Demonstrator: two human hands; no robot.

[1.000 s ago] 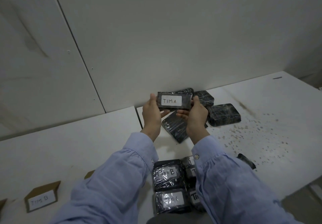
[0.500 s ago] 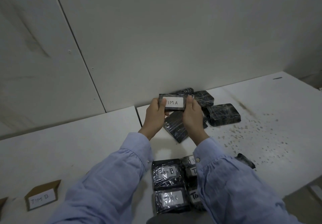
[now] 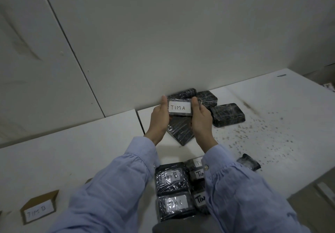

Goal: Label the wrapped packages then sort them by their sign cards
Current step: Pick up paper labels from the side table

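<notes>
A black wrapped package (image 3: 179,108) is held up above the far edge of the desk (image 3: 72,151), with its white label (image 3: 180,107), marked "TIM A", turned to the camera. It is gripped at its left end by the left hand (image 3: 160,118) and at its right end by the right hand (image 3: 201,120), a thumb being laid on the front at either side of the label. The desk is white and is made of two tops joined at a dark seam (image 3: 140,122) that runs from the far edge toward the near edge. Dark specks (image 3: 253,133) and a smear are scattered over the right top. Four bare packages (image 3: 228,115) are gathered at the far edge, just right of the seam, beneath and behind the held one; two of them touch the wall (image 3: 163,33). The wall is built of plain pale panels parted by thin dark joints and rises straight from the far edge. Labelled packages (image 3: 171,178) are set close together at the near edge, among them "Tim B" and "TIM C", the rest being partly hidden by the right sleeve (image 3: 244,196). A small dark lump (image 3: 249,162) is seen near them toward the right edge; what it is cannot be told. A brown sign card (image 3: 39,212) marked "TIM B" stands at the near left corner.
</notes>
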